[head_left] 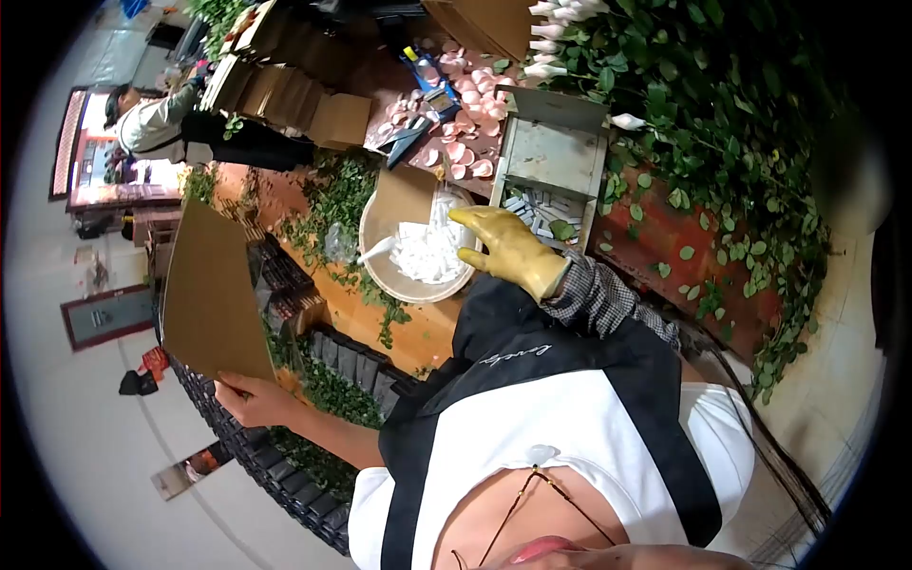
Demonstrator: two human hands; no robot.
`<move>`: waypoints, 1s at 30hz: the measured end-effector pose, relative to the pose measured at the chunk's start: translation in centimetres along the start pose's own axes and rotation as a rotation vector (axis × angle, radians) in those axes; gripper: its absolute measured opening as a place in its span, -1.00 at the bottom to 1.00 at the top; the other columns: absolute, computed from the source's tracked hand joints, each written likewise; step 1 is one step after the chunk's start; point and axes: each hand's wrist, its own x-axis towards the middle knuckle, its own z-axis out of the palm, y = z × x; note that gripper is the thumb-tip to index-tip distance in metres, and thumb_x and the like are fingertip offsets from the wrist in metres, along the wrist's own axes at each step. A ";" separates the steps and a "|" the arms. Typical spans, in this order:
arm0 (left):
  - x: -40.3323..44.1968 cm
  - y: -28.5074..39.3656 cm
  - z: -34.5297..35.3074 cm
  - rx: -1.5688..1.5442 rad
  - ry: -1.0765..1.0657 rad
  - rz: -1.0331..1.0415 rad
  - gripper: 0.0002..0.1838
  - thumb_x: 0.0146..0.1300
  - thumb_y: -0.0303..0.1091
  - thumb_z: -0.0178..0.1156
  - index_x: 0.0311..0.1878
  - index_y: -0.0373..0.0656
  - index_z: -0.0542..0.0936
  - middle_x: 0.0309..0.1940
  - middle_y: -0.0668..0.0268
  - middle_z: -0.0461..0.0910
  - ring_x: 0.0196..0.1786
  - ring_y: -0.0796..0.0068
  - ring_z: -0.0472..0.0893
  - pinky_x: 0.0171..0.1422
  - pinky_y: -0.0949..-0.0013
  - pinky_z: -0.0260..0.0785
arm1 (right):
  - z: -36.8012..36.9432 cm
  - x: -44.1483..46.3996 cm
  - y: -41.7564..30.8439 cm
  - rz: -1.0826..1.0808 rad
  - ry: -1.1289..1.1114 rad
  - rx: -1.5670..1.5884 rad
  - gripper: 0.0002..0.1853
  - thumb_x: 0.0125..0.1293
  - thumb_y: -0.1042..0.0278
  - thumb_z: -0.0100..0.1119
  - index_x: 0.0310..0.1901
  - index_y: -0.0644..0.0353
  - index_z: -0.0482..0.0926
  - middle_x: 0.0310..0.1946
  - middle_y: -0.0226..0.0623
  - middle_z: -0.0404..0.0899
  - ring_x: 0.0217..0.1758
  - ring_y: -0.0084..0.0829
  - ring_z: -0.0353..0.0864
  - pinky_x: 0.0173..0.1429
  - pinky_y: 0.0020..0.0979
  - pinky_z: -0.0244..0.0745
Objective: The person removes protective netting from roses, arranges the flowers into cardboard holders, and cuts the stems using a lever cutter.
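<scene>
My left hand (249, 399), bare, grips the lower edge of a large brown cardboard sheet (214, 294) at the left. Over the right rim of a round bowl (370, 271) is my right hand (513, 252) in a yellow glove, thumb apart from the fingers, with nothing visible between them. Small white pieces (432, 249) fill much of the bowl, and a brown cardboard piece (404, 201) leans inside it. Just beyond the glove stands a metal box (554, 152) with small pale pieces (541, 214) in its near part.
Pink petals (480, 104) and a blue tool (432, 90) lie beyond the bowl. Leafy stems (703, 104) with white-wrapped heads (560, 14) pile up at the upper right. Another person (157, 123) stands at the upper left by stacked cardboard (275, 95). Dark bundles (356, 366) line the lower left.
</scene>
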 end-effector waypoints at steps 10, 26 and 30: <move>-12.5 15.7 3.0 -0.657 -0.486 0.309 -0.78 0.33 -0.49 0.20 0.00 -0.22 0.70 0.09 0.06 0.63 0.17 0.12 0.59 0.29 0.15 0.44 | -0.5 2.2 -7.8 -0.151 -0.106 0.992 -0.19 0.38 0.02 0.31 0.46 0.31 0.17 0.33 0.06 0.38 0.41 -0.18 0.38 0.46 -0.20 0.29; -12.9 0.7 19.0 -1.568 -0.810 -1.564 -0.50 0.43 -0.43 0.13 0.41 -0.26 0.38 0.21 0.12 0.58 0.17 0.19 0.60 0.23 0.19 0.46 | -2.5 1.3 -9.2 -0.746 -0.065 -0.392 -0.89 0.10 0.28 0.15 -0.34 0.07 0.55 -0.32 -0.29 0.61 -0.15 -0.25 0.58 0.07 -0.26 0.51; -9.0 0.2 16.5 -1.280 -1.074 -1.233 -0.52 0.40 -0.51 0.10 0.39 -0.27 0.41 0.16 0.13 0.60 0.11 0.24 0.61 0.18 0.23 0.46 | -0.1 0.0 -5.4 -0.525 -0.455 0.435 -0.83 0.25 0.40 0.16 -0.17 0.20 0.67 -0.32 -0.15 0.67 -0.31 -0.19 0.60 -0.17 -0.27 0.48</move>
